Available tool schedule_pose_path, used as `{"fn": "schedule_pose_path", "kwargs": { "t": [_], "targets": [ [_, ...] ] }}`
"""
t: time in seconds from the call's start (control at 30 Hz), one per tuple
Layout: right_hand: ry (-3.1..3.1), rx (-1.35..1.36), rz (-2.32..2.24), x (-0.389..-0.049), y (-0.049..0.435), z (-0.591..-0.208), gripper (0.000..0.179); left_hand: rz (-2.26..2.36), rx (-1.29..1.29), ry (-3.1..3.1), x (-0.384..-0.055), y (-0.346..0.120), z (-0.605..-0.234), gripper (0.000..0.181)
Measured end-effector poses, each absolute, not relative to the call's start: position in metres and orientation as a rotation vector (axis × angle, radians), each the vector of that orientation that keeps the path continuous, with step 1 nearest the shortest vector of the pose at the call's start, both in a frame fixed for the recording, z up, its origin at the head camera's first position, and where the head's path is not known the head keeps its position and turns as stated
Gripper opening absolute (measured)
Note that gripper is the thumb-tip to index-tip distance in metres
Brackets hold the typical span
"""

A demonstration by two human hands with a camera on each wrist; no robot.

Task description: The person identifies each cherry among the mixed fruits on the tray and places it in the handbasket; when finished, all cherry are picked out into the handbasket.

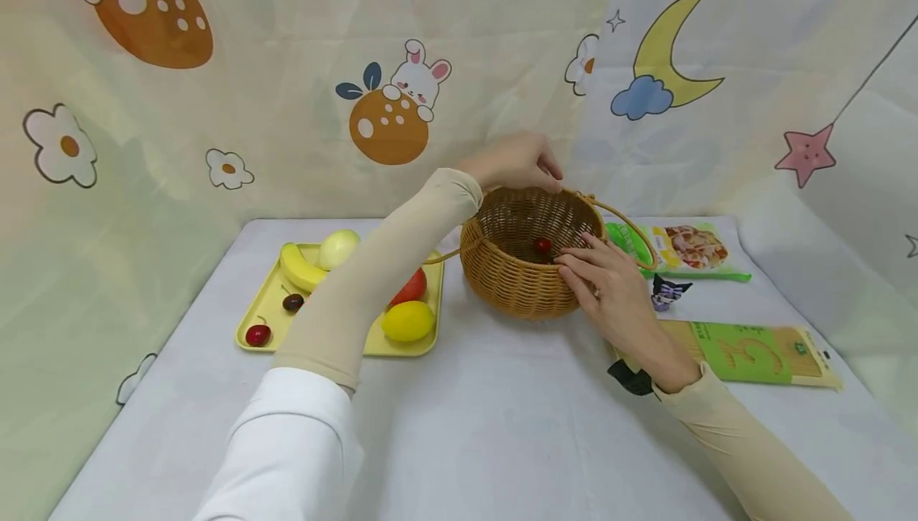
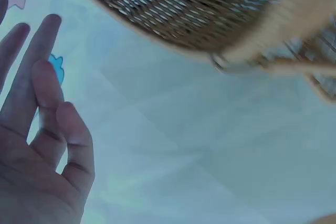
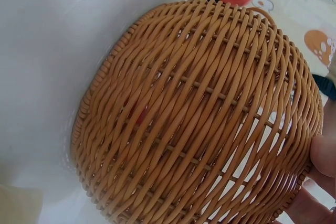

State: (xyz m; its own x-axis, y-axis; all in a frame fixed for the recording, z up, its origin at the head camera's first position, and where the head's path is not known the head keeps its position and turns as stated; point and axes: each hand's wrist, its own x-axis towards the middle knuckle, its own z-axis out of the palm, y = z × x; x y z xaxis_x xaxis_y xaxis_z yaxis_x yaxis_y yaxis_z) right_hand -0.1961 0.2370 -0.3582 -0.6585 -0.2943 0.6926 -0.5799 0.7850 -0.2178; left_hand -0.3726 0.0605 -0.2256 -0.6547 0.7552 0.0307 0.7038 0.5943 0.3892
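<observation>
A round wicker basket (image 1: 523,294) stands on the white-covered table, a red cherry (image 1: 543,244) inside it. My right hand (image 1: 613,294) holds the basket's near right rim, with fingers over the edge and the thumb outside; the right wrist view shows the woven side (image 3: 199,114) close up. Over the far rim hovers my left hand (image 1: 512,162). Its fingers (image 2: 44,72) are loosely extended and hold nothing in the left wrist view, beside the basket's edge. The basket's thin handle (image 1: 631,226) leans out to the right.
Left of the basket, a yellow tray (image 1: 247,346) bears a banana (image 1: 301,268), a pale green fruit (image 1: 339,248), cherries (image 1: 258,335), a lemon (image 1: 408,321) and a red fruit (image 1: 412,288), partly behind my left sleeve. Rightward lie a green food bag (image 1: 696,250), a small dark figure (image 1: 667,292) and a flat package (image 1: 760,352).
</observation>
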Motion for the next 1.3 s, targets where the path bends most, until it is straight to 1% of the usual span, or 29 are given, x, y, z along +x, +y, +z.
{"fn": "schedule_pose_path", "kwargs": {
  "t": [0.2, 0.33, 0.5, 0.63, 0.93, 1.13, 1.3],
  "targets": [
    [-2.315, 0.64, 0.563, -0.195, 0.236, -0.358, 0.022, 0.654, 1.326, 2.67, -0.357, 0.022, -0.227, 0.03],
    [-2.312, 0.64, 0.556, -0.195, 0.235, -0.357, 0.022, 0.646, 1.349, 2.742, -0.34, -0.017, -0.235, 0.027],
    [-2.304, 0.642, 0.542, -0.196, 0.234, -0.356, 0.023, 0.726, 1.2, 2.867, -0.321, -0.073, -0.246, 0.027],
    [-2.304, 0.637, 0.553, -0.195, 0.235, -0.356, 0.023, 0.767, 1.051, 2.948, -0.306, -0.114, -0.258, 0.03],
    [-2.304, 0.648, 0.564, -0.195, 0.233, -0.358, 0.023, 0.636, 0.717, 3.023, -0.261, -0.21, -0.307, 0.04],
    [-2.296, 0.662, 0.565, -0.195, 0.233, -0.36, 0.023, 0.588, 0.561, 3.049, -0.228, -0.257, -0.329, 0.039],
    [-2.293, 0.666, 0.572, -0.196, 0.233, -0.358, 0.024, 0.561, 0.513, 3.075, -0.206, -0.286, -0.34, 0.037]
  ]
}}
